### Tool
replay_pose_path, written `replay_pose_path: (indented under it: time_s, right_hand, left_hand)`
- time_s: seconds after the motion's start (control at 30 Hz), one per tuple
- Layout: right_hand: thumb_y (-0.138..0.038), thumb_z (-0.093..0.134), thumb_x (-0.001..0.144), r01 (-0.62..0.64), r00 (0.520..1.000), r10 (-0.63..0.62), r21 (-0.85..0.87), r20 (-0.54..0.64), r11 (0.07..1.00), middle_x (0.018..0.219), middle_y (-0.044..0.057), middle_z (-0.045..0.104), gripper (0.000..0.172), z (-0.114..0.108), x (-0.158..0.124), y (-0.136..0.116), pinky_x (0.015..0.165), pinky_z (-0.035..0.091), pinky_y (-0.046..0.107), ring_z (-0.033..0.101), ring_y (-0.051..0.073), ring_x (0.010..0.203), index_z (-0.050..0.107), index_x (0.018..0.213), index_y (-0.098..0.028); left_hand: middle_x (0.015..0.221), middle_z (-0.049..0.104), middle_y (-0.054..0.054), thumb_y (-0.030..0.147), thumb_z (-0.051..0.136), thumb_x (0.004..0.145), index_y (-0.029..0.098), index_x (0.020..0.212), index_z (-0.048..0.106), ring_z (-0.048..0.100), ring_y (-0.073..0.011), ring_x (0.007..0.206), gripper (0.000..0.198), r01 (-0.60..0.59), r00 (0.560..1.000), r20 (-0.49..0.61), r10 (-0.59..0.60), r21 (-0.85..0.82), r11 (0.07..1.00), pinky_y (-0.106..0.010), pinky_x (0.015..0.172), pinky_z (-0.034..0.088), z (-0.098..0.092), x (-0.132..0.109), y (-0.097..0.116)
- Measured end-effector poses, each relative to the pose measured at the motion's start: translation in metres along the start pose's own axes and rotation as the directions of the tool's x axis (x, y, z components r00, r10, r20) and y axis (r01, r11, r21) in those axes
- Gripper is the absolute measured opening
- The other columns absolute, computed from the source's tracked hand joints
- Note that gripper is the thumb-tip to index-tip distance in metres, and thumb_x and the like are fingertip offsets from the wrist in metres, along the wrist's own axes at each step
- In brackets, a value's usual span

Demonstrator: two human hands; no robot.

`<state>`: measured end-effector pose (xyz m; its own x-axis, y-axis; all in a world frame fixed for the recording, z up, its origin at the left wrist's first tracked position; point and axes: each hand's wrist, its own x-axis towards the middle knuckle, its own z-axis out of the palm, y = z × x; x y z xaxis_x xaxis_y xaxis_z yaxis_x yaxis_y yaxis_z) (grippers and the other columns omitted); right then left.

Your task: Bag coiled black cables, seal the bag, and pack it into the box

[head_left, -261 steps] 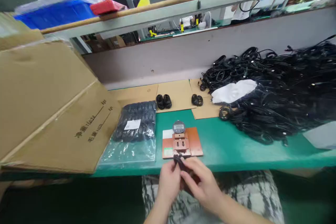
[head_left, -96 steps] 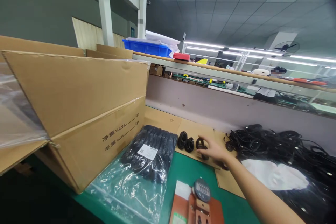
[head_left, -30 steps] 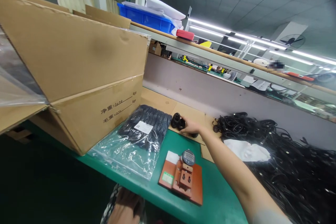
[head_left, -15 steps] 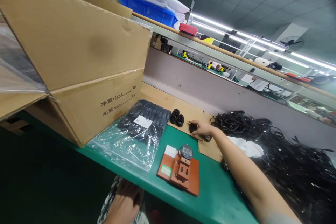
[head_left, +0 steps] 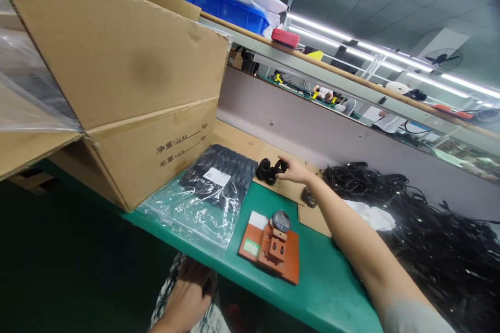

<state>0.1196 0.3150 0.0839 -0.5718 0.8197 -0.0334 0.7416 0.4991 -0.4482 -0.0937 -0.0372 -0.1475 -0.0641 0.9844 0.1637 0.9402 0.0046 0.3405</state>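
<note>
At the back of the bench, my right hand (head_left: 292,170) pinches a bundle of black rubber rings (head_left: 281,166) between thumb and fingers. It is beside other black ring bundles (head_left: 264,168) on flat cardboard (head_left: 291,188). One more ring bundle (head_left: 308,197) lies to the right, under my forearm. My left hand (head_left: 189,291) rests on my lap over the patterned trousers, fingers laid along the thigh, with nothing visible in it. A clear plastic bag (head_left: 219,182) of black rings with a white label lies left of the bundles.
A red-brown gauge fixture (head_left: 273,250) with a digital dial stands on the green bench (head_left: 326,281). A large open cardboard box (head_left: 152,88) takes up the left. Black looped strips (head_left: 429,239) are heaped at right, beside white cloth-like material (head_left: 371,215). Overhead, a shelf carries a blue bin (head_left: 226,8).
My right hand has moved left with a ring bundle, from the right part of the cardboard to beside the other bundles. My left hand stays on my lap. The view has shifted slightly.
</note>
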Motion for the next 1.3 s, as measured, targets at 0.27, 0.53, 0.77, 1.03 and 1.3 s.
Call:
replay_pose_path:
  time_s: [0.27, 0.53, 0.77, 1.03, 1.3]
  right_hand:
    - [-0.03, 0.073, 0.072, -0.041, 0.995, 0.046, -0.057, 0.091, 0.998, 0.142, 0.006, 0.025, 0.089, 0.009, 0.008, -0.014, 0.12, 0.028, 0.041, 0.031, 0.022, 0.131, 0.019, 0.141, -0.015]
    - [-0.031, 0.072, 0.071, -0.053, 0.983, 0.066, -0.077, 0.172, 0.996, 0.142, 0.006, 0.024, 0.088, 0.008, 0.008, -0.017, 0.12, 0.027, 0.04, 0.028, 0.023, 0.132, 0.02, 0.141, -0.016]
    - [-0.031, 0.077, 0.067, -0.055, 0.978, 0.068, -0.067, 0.195, 0.996, 0.141, 0.008, 0.026, 0.092, 0.006, 0.012, -0.015, 0.12, 0.028, 0.043, 0.03, 0.025, 0.131, 0.023, 0.14, -0.017]
    - [-0.033, 0.081, 0.065, -0.044, 0.98, 0.042, 0.005, 0.194, 0.999, 0.141, 0.006, 0.027, 0.095, 0.005, 0.01, -0.012, 0.12, 0.029, 0.042, 0.033, 0.024, 0.129, 0.024, 0.14, -0.02]
    - [-0.029, 0.084, 0.062, -0.022, 0.988, 0.012, 0.065, 0.156, 0.998, 0.138, 0.005, 0.031, 0.09, 0.012, 0.011, -0.01, 0.119, 0.028, 0.047, 0.033, 0.026, 0.129, 0.033, 0.136, -0.024]
  left_hand:
    - [0.124, 0.05, -0.006, 0.02, 0.044, 0.079, 0.022, 0.116, 0.063, 0.029, -0.0266, 0.127, 0.042, -0.014, 1.0, -0.013, 0.015, 0.034, 0.999, -0.043, 0.111, 0.009, 0.006, -0.003, -0.003]
    - [0.115, 0.054, -0.005, 0.019, 0.044, 0.081, 0.023, 0.107, 0.066, 0.03, -0.0262, 0.124, 0.034, -0.018, 1.0, -0.024, 0.017, -0.018, 1.0, -0.042, 0.11, 0.013, -0.002, 0.0, 0.002]
    - [0.119, 0.052, -0.004, 0.018, 0.045, 0.079, 0.021, 0.106, 0.065, 0.031, -0.0265, 0.123, 0.034, -0.001, 0.999, -0.032, 0.0, -0.024, 1.0, -0.042, 0.109, 0.014, -0.002, -0.001, 0.002]
    - [0.117, 0.054, -0.003, 0.019, 0.045, 0.08, 0.024, 0.11, 0.064, 0.036, -0.0263, 0.118, 0.036, -0.006, 1.0, -0.025, 0.005, -0.022, 1.0, -0.042, 0.107, 0.018, 0.001, -0.001, 0.0]
    - [0.117, 0.053, -0.005, 0.021, 0.043, 0.081, 0.022, 0.112, 0.064, 0.035, -0.0273, 0.12, 0.037, 0.02, 1.0, 0.005, -0.02, -0.027, 0.999, -0.041, 0.106, 0.019, -0.005, 0.0, 0.003]
